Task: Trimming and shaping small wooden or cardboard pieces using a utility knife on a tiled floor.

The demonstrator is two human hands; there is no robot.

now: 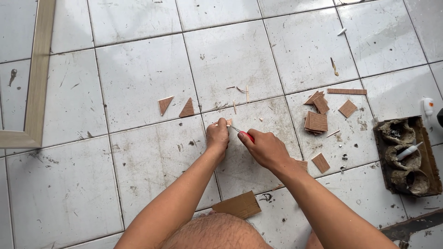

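Fingers of the left hand (218, 136) were curled shut, pinching a small wood piece (228, 122) down against the tiled floor (138, 78). Those of the right hand (265, 148) were wrapped tight around a red-handled knife (243, 133), its blade pointing left toward the pinched piece. From my remote seat I saw both hands meet close together at the centre of the view, just near of a grout line.

Nearest of all, a brown cardboard scrap (238, 204) lay flat on the tiles between the two forearms. Right of the right wrist lay a single wood square (320, 162). Farther right sat a brown tray (427, 152) caked with lumpy grey matter, a white tube (408, 151) resting in it.

Beyond the hands, to the right, I noted a stack of wood squares (317, 122), then loose squares (348, 108) and a thin wood strip (347, 91) farther still. To the far left of the hands lay two wood triangles (176, 107), side by side, not touching. Thin slivers (241, 90) were scattered just past the hands. At the far left edge a pale wooden frame (37, 74) ran along the tiles. The floor was scuffed and stained throughout.
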